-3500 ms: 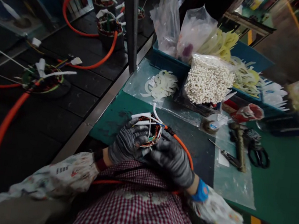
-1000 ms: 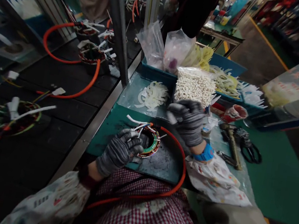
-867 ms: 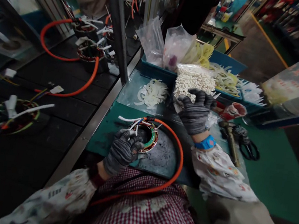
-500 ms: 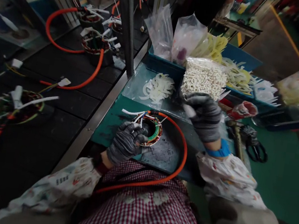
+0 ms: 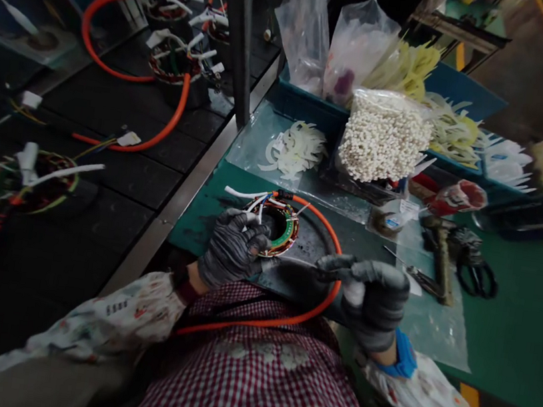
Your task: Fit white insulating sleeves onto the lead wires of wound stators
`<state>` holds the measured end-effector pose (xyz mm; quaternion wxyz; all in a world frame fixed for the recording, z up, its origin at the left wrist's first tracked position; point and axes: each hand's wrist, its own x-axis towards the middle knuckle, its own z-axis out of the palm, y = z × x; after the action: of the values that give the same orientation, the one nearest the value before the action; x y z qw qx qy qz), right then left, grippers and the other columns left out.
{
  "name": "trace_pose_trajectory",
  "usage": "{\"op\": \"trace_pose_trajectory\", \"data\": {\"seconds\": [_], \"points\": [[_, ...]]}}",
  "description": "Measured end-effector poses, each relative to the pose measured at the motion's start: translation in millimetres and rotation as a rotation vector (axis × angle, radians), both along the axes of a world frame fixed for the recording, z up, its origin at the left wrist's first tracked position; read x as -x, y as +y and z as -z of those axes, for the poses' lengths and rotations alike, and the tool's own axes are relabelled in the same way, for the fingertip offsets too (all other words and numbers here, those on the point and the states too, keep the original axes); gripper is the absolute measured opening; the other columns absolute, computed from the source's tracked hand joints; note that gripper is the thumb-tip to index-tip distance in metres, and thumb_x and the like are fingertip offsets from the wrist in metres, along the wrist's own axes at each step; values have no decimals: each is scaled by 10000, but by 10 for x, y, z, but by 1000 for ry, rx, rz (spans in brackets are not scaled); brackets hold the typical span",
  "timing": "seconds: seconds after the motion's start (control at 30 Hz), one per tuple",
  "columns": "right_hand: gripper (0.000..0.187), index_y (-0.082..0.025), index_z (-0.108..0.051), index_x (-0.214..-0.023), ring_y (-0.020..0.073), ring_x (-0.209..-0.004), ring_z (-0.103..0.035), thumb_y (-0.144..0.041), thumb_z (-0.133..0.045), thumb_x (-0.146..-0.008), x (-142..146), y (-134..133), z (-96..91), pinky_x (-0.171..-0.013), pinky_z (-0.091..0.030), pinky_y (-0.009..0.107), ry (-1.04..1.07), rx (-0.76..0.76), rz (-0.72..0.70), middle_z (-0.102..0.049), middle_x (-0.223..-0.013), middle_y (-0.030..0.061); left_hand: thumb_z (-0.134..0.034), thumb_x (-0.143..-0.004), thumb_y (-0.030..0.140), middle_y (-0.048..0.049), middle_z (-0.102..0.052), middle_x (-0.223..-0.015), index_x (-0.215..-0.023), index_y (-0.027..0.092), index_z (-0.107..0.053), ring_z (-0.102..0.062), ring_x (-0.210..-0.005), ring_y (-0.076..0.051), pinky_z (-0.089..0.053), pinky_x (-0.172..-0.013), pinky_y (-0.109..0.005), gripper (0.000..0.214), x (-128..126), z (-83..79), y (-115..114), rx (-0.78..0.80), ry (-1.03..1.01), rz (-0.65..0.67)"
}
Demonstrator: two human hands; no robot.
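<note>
A round wound motor stator (image 5: 279,227) with coloured wires and white sleeves lies on the green mat near the front edge. My left hand (image 5: 234,247), in a grey glove, is closed on its near-left rim. An orange cable (image 5: 332,239) runs from the stator in a loop round to my lap. My right hand (image 5: 373,297), also gloved, is curled just right of the stator and pinches a thin strand (image 5: 293,261) that reaches toward it; a small white piece shows in its palm.
A bag of white beads (image 5: 383,136) and a pile of white curved strips (image 5: 296,148) lie behind the stator. A blue bin (image 5: 305,104) holds plastic bags and yellow strips. Scissors (image 5: 478,273) and a tool (image 5: 439,254) lie right. More stators (image 5: 37,177) sit on the black conveyor.
My right hand has come back from the bead bag at the rear down to the near side of the stator. My left hand has stayed on the stator.
</note>
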<state>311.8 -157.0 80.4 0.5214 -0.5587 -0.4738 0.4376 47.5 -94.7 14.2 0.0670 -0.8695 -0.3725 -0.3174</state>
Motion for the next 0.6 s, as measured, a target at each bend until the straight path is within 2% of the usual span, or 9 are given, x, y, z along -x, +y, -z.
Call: {"op": "trace_pose_trajectory", "data": {"seconds": [0.07, 0.13, 0.17, 0.23, 0.3, 0.37, 0.6], "points": [[374, -284, -696, -736, 235, -596, -717, -592, -883, -835, -25, -134, -29, -603, -631, 395, 79, 160, -89, -710, -635, 6, -742, -992, 488, 26, -860, -1065, -1022, 300, -731, -719, -1138, -285, -489, -1105, -495, 190, 6, -3, -10, 47, 19, -14], [318, -250, -812, -786, 189, -485, -606, -562, -852, -836, -48, -242, -74, -497, -552, 338, 107, 377, -238, -644, -560, 5, -732, -989, 501, 17, -859, -1077, -1021, 290, -733, -717, -1149, -294, -499, -1106, -506, 213, 9, -4, -20, 75, 26, -8], [318, -234, -863, -855, 187, -488, -596, -550, -843, -830, -56, -281, -94, -487, -538, 331, 108, 464, -309, -649, -569, 13, -730, -986, 501, 13, -858, -1065, -1014, 285, -731, -717, -1144, -295, -509, -1095, -507, 218, 8, -8, -23, 72, 21, 0], [374, -228, -914, -986, 225, -608, -676, -540, -855, -789, -67, -329, -126, -571, -594, 351, 108, 570, -401, -694, -638, 40, -723, -987, 492, 9, -854, -1028, -992, 276, -722, -720, -1123, -292, -529, -1069, -507, 216, -2, -22, -27, 43, 1, 14], [406, -232, -928, -1005, 269, -737, -737, -550, -861, -762, -72, -341, -153, -688, -646, 387, 108, 582, -396, -689, -645, 51, -702, -1006, 480, 13, -851, -1018, -977, 266, -712, -724, -1115, -287, -538, -1066, -506, 216, -18, -46, -30, 37, -12, 3], [415, -230, -932, -988, 282, -756, -742, -569, -849, -764, -73, -337, -183, -729, -656, 405, 114, 587, -366, -637, -591, 41, -680, -1029, 471, 13, -851, -1023, -972, 256, -705, -727, -1123, -284, -539, -1077, -503, 224, -35, -68, -31, 51, -16, -15], [388, -253, -930, -977, 315, -742, -754, -585, -782, -841, -65, -329, -253, -681, -653, 418, -8, 469, -375, -619, -565, 53, -706, -1021, 492, -3, -858, -1011, -981, 273, -676, -747, -1104, -279, -542, -1046, -510, 225, -37, -99, -34, 37, -13, 3]]}}
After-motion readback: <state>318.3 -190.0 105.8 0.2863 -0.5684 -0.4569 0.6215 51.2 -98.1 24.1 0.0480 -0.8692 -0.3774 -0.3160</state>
